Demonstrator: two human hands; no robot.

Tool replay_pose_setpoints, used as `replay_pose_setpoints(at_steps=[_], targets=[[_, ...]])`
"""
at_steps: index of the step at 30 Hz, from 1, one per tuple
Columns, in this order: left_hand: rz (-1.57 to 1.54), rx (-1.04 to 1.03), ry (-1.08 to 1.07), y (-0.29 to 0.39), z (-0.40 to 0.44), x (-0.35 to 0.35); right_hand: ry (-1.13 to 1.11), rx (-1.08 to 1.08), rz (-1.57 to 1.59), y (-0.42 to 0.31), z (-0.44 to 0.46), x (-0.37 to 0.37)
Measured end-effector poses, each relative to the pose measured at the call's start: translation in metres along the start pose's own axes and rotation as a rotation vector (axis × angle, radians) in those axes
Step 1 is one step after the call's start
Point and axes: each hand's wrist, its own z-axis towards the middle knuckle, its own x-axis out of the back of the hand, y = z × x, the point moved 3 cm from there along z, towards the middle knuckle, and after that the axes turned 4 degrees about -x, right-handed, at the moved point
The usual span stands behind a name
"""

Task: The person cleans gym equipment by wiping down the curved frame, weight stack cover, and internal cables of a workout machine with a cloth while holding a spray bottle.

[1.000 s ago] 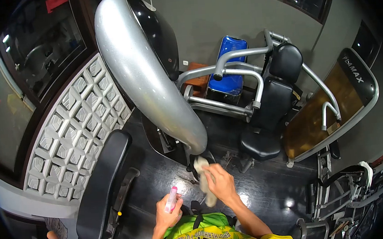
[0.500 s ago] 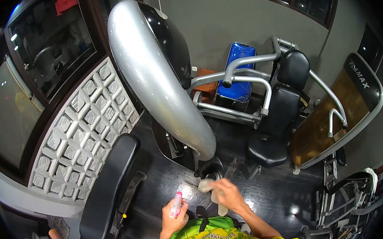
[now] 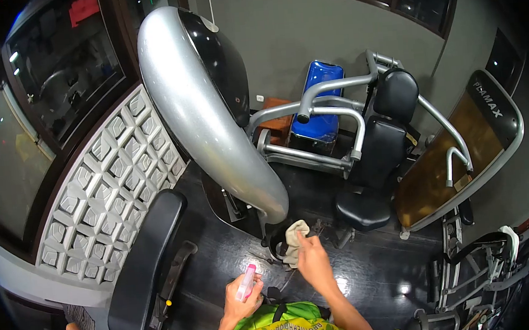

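My left hand [image 3: 242,301] is wrapped round a small spray bottle [image 3: 246,284] with a pink top, held upright close to my body. My right hand [image 3: 314,261] reaches forward with a pale beige cloth [image 3: 294,242] gripped in its fingers. The cloth hangs bunched in front of a dark round holder [image 3: 277,242] at the foot of the machine's silver curved frame [image 3: 213,125]. Whether the cloth touches the holder I cannot tell.
A black padded bench [image 3: 146,265] stands on my left. Ahead to the right is a machine with a black seat [image 3: 363,209] and silver arms. A blue padded bench [image 3: 321,103] is by the wall, and a PLAMAX panel [image 3: 460,157] stands at the right.
My right hand has moved forward, carrying the cloth up toward the base of the silver frame. My left hand stays nearly in place with the bottle. The view has shifted slightly.
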Motion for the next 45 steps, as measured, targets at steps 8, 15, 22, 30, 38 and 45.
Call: replay_pose_setpoints(at_steps=[8, 15, 22, 30, 38, 45], targets=[[-0.054, 0.021, 0.009, 0.004, 0.004, 0.000, 0.722, 0.445, 0.287, -0.110, 0.067, 0.034], [-0.025, 0.033, 0.027, 0.001, 0.003, 0.002, 0.715, 0.414, 0.235, -0.063, 0.063, -0.033], [-0.034, 0.031, -0.002, -0.013, 0.004, 0.004, 0.463, 0.253, -0.004, -0.021, 0.036, -0.025], [-0.139, -0.029, 0.023, 0.011, 0.007, 0.007, 0.563, 0.065, 0.648, -0.064, 0.063, 0.029], [-0.165, -0.143, -0.069, 0.042, 0.016, 0.025, 0.709, 0.469, 0.312, -0.088, 0.073, -0.016], [-0.158, -0.144, -0.087, 0.043, 0.011, 0.033, 0.702, 0.476, 0.410, -0.100, 0.078, 0.001]])
